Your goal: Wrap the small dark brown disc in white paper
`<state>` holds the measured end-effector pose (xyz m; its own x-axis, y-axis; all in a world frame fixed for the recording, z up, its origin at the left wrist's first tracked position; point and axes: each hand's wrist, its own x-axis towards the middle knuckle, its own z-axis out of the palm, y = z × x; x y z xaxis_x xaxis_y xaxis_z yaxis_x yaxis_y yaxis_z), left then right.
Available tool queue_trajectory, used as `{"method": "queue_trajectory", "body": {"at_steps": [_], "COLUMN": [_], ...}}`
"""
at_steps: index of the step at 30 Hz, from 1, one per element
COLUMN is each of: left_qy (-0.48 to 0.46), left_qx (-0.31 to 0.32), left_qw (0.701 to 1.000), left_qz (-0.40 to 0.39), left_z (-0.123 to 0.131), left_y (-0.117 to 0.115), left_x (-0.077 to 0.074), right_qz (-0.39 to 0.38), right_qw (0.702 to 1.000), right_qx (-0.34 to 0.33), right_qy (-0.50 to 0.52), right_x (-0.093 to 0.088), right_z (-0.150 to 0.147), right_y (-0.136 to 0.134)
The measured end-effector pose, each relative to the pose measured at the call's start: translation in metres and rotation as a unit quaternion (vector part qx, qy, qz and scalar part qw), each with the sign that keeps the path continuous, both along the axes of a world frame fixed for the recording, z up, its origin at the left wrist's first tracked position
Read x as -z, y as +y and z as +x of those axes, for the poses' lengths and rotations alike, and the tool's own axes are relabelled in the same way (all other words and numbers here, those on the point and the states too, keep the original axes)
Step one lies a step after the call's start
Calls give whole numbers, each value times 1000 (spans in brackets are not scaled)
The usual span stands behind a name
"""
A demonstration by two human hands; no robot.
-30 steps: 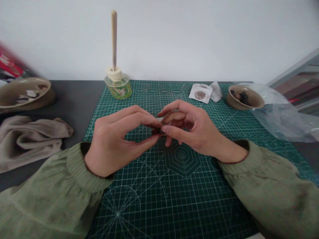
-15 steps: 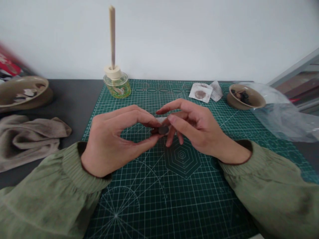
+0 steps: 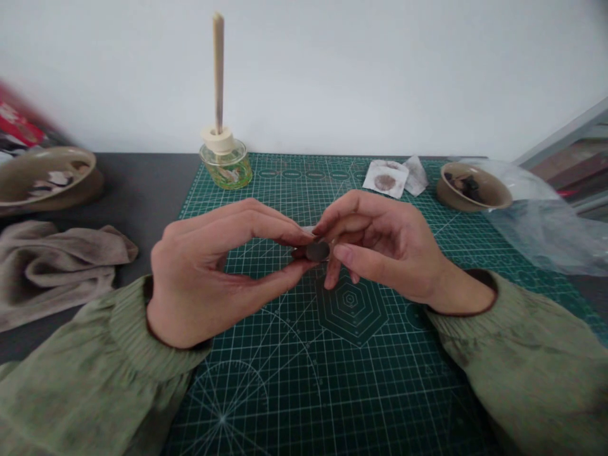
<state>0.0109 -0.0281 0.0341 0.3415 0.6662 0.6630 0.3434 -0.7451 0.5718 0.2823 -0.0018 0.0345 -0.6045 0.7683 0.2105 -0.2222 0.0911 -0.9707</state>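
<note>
My left hand [image 3: 213,266] and my right hand [image 3: 380,244] meet above the green cutting mat [image 3: 332,367]. Between their fingertips sits a small dark round disc [image 3: 317,251]. The left thumb and forefinger pinch it from the left. The right thumb and forefinger close on it from the right, with a pale sliver showing just behind it. Both arms wear green sleeves.
A glass bottle with a tall stick [image 3: 225,161] stands at the mat's far left. White paper packets [image 3: 392,177] and a small brown bowl [image 3: 472,185] lie at far right, beside clear plastic [image 3: 546,221]. A larger bowl [image 3: 45,180] and beige cloth [image 3: 57,266] are left.
The right forefinger, stretched out half a second ago, has curled down onto the disc. Both hands have shifted slightly right and nearer to me.
</note>
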Motion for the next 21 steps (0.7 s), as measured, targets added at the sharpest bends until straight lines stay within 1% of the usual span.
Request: {"method": "queue_trajectory", "body": {"at_steps": [5, 10, 15, 21], "left_qy": [-12, -7, -11, -9], "left_qx": [-5, -7, -2, -2], "left_qw": [1000, 1000, 1000, 1000], "left_qz": [3, -1, -3, -3], "left_z": [1, 0, 1, 1], "left_y": [-1, -2, 0, -1], "left_x": [-1, 0, 2, 0], "right_qz": [16, 16, 24, 22], "right_qw": [1000, 1000, 1000, 999], "right_qx": [5, 10, 4, 11], "right_qy": [-15, -21, -5, -22], "right_x": [0, -1, -1, -1], "right_z": [1, 0, 1, 1], "right_y": [1, 3, 3, 3]}}
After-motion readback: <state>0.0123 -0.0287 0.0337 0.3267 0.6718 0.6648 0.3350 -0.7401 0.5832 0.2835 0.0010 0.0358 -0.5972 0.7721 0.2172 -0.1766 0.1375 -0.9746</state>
